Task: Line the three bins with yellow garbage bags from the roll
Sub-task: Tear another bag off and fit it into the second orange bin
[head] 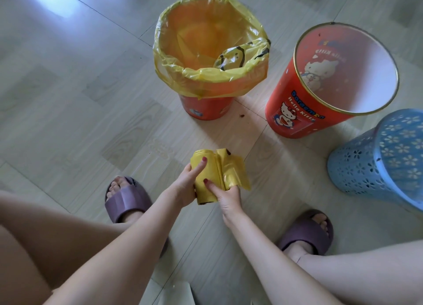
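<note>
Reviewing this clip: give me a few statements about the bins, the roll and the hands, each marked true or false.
1. The left red bin already wears a yellow bag. True.
2. The blue bin is lined too. False: it holds no bag.
3. Both hands hold the roll of yellow bags. True: the left hand grips the roll, the right hand pinches its loose end.
4. The Hello Kitty bin lies on its side. False: it stands upright, unlined.
5. The roll rests on the floor. False: it is held above the floor.
</note>
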